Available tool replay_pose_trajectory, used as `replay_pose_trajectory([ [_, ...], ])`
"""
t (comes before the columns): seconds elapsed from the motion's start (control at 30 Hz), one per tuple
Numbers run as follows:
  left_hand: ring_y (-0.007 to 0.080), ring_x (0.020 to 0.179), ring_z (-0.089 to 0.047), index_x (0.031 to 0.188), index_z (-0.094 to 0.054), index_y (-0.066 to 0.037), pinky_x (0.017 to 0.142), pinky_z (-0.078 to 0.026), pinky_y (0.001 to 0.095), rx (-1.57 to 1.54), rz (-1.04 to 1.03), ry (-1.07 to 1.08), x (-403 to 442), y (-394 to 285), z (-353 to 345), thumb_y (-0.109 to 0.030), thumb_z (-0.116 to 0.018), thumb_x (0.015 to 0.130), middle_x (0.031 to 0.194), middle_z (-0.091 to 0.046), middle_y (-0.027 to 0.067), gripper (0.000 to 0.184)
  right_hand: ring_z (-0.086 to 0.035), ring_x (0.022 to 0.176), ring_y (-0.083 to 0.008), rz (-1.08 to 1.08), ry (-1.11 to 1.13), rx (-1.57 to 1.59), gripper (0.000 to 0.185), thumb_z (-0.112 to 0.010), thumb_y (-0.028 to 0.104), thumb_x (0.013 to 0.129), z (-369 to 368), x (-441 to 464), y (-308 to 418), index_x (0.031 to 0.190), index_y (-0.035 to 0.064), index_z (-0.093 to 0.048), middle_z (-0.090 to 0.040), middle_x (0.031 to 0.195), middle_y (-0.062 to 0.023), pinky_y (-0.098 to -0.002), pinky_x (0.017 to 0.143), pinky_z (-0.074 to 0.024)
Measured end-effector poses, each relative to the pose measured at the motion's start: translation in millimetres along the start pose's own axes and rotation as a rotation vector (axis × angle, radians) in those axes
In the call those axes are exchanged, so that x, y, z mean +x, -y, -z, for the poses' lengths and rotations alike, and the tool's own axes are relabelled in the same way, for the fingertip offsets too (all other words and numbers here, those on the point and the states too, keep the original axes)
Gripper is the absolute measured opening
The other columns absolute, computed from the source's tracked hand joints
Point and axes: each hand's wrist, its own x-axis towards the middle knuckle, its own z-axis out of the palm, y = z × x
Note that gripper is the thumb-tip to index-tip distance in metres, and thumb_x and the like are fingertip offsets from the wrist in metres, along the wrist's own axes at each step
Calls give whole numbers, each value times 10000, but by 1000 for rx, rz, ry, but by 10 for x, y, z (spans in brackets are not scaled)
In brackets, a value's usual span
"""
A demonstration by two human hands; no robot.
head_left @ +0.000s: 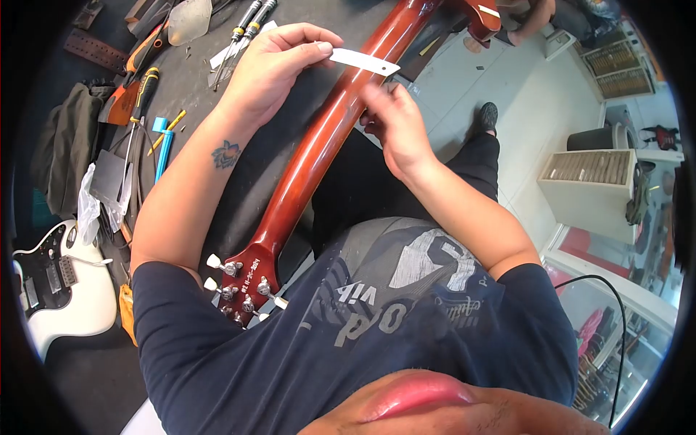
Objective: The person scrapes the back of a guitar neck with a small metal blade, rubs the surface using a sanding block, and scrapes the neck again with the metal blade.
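- Head view: the dark bench (308,94) stretched along the left, with a bare patch between the left forearm and the reddish-brown guitar neck (319,145).
- Tighter room lay farther left, where a screwdriver (147,90), a blue tool (164,152) and, nearer, a white guitar (80,297) took up the surface.
- Right of the neck, past the right hand, pale floor (460,87) lay open as far as a white cabinet (583,196).
- The neck ran at a slant from the far middle to its headstock (250,272) at the near left, just beside the person's shirt (377,290).
- The left hand (279,69), left of the neck, had thumb and forefinger pinched on one end of a white strip (366,61), the other fingers loosely bent.
- From that hand the strip reached right across the neck; whether it touched the wood could not be told.
- The right hand (397,130) was blurred and half curled, right of the neck and just nearer than the strip's free end; whether it gripped anything could not be told.
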Motion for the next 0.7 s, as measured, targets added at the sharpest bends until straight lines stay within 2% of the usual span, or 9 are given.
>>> replay_pose_trajectory([
  [0.03, 122, 1036, -698, 1209, -771, 12, 990, -543, 302, 73, 11, 21, -18, -37, -38, -116, -704, 1053, 1090, -773, 53, 212, -638, 861, -140, -58, -68, 183, 294, -678, 409, 1074, 72, 50, -84, 1006, 132, -608, -659, 925, -12, -314, 777, -488],
  [0.07, 122, 1035, -702, 1203, -773, 12, 989, -545, 299, 146, 21, 41, -35, -79, -66, -120, -708, 1051, 1090, -776, 53, 212, -647, 853, -153, -44, -32, 298, 313, -603, 427, 1102, 173, 86, -100, 1016, 127, -624, -662, 908, -23, -334, 791, -498],
  [0.13, 113, 992, -702, 1178, -781, 16, 953, -562, 298, 243, 77, 214, -30, -124, -75, -147, -722, 1045, 1043, -779, 40, 218, -654, 833, -162, 52, -31, 369, 333, -571, 432, 1110, 229, 90, 11, 1060, 111, -645, -668, 887, -39, -346, 814, -510],
  [0.17, 110, 986, -701, 1176, -781, 16, 947, -563, 297, 298, 60, 213, -30, -124, -86, -150, -720, 1048, 1035, -778, 39, 218, -682, 816, -171, 120, 37, 334, 338, -571, 410, 1129, 259, 86, 40, 1087, 85, -654, -688, 901, -57, -354, 787, -552],
  [0.27, 105, 980, -703, 1173, -780, 18, 933, -565, 294, 416, 54, 196, -39, -153, -101, -154, -718, 1052, 1027, -780, 41, 219, -709, 811, -162, 209, 235, 21, 329, -602, 376, 1140, 265, 11, 147, 1085, 54, -644, -710, 931, -69, -344, 733, -587],
  [0.3, 104, 981, -704, 1172, -779, 19, 928, -566, 293, 447, 57, 190, -33, -154, -109, -156, -718, 1053, 1028, -781, 42, 220, -720, 779, -140, 192, 219, -14, 244, -686, 270, 1117, 193, -40, 184, 1098, 31, -637, -725, 935, -66, -305, 657, -590],
  [0.43, 101, 976, -712, 1164, -786, 8, 907, -572, 293, 524, 36, 161, -37, -132, -137, -155, -726, 1047, 1023, -786, 46, 209, -697, 702, -111, 164, 207, 22, 171, -768, 99, 1051, 126, -67, 159, 1131, 26, -636, -739, 887, -62, -253, 606, -559],
  [0.7, 107, 952, -727, 1123, -806, -20, 891, -574, 290, 679, -103, 109, -66, -168, -230, -148, -773, 1007, 1020, -800, 53, 176, -686, 713, -73, 205, 128, -126, 202, -768, 136, 1059, 65, -115, 213, 1187, 48, -638, -750, 855, -40, -211, 551, -491],
])
